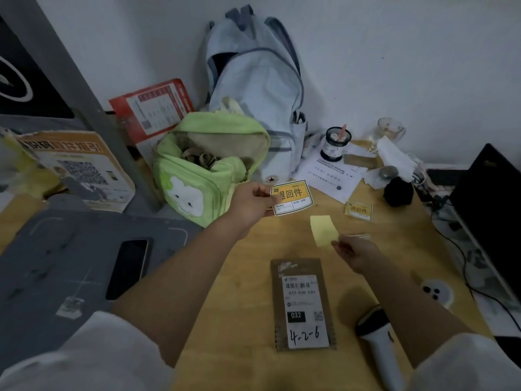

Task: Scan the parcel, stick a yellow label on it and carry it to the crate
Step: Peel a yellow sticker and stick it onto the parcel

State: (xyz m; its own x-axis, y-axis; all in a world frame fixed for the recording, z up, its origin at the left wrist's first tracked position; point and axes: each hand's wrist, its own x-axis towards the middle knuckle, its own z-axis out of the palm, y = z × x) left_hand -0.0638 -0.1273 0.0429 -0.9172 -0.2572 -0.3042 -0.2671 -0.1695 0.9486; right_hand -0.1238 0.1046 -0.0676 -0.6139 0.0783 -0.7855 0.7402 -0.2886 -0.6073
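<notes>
The left hand [249, 203] pinches one short edge of a glossy rectangular yellow label [292, 197] with rounded corners, a white border and bold dark characters; thumb on top, fingers folded under it. The right hand [355, 253] pinches a plain pale-yellow backing paper [324, 230], thin and slightly curled, by its lower corner between thumb and fingertip. Below and between the two grips lies the parcel [304, 304], flat on the smooth wooden table [239, 277]: a slim brown cardboard envelope, matte, with a serrated tear strip along its near end. A white shipping sticker covers most of its face, printed with a barcode, a black box reading 032 and handwritten "4-2-6". Just right of the parcel, under the right forearm, lies a white plastic scanner [379, 347] with a dark head. Beyond the left hand's grip sits a soft green fabric bag [208, 165], open at the top
</notes>
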